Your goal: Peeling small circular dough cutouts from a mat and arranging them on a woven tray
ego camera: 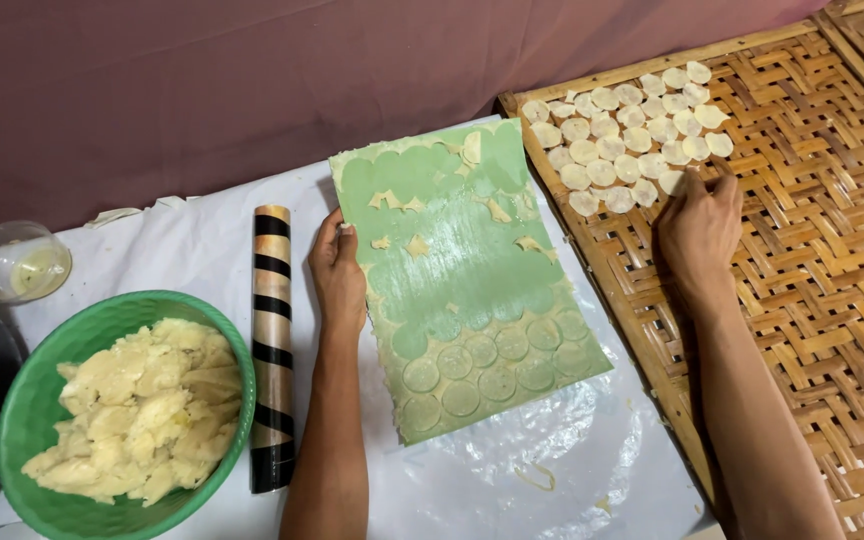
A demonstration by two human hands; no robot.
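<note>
Green rectangular board (462, 270) thinly spread with pale dough, some cut rounds remaining at its near end, lies on white plastic sheet (552, 470). Left hand (337, 275) curls over its left edge, steadying it. Right hand (697, 230), right of the board, presses loosely spread fingertips beside dough discs (627, 135) on woven bamboo tray (812, 250); a held disc isn't discernible.

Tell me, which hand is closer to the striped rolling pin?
The left hand. It holds the green board's left edge, just right of the striped rolling pin. The right hand is far off on the woven tray, placing dough circles.
</note>
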